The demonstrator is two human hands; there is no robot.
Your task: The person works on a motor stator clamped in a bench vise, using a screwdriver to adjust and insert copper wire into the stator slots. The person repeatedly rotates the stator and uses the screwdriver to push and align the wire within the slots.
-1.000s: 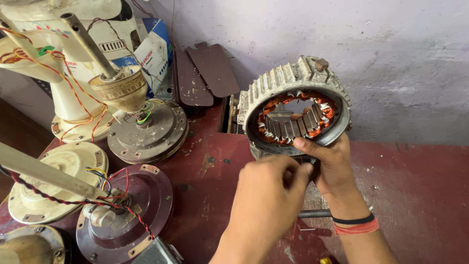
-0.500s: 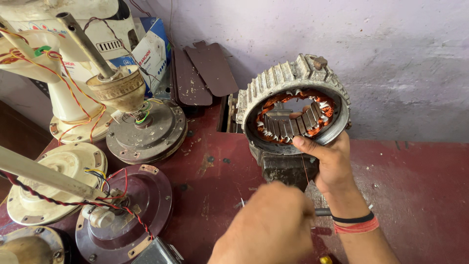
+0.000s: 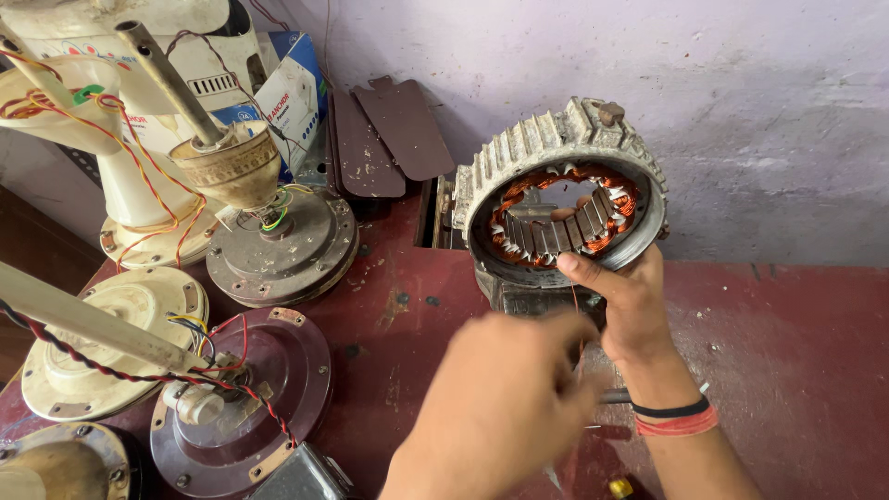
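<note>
Fingers [image 3: 579, 268] of right hand [image 3: 625, 310] clamp lower rim of ribbed motor stator [image 3: 560, 199], held upright on red bench [image 3: 796, 370] near wall. Left hand [image 3: 500, 398] blurred in front, grip unclear. Looks mid-inspection of copper windings [image 3: 519, 199]; next move needs steady hold.

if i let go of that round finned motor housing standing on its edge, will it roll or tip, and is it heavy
The motor housing looks heavy for its size: thick ribbed cast metal packed with copper windings. Standing on its rim on the red table, steadied by the right hand, it would probably tip or roll if released. The windings seem delicate, so grip the rim.
</note>
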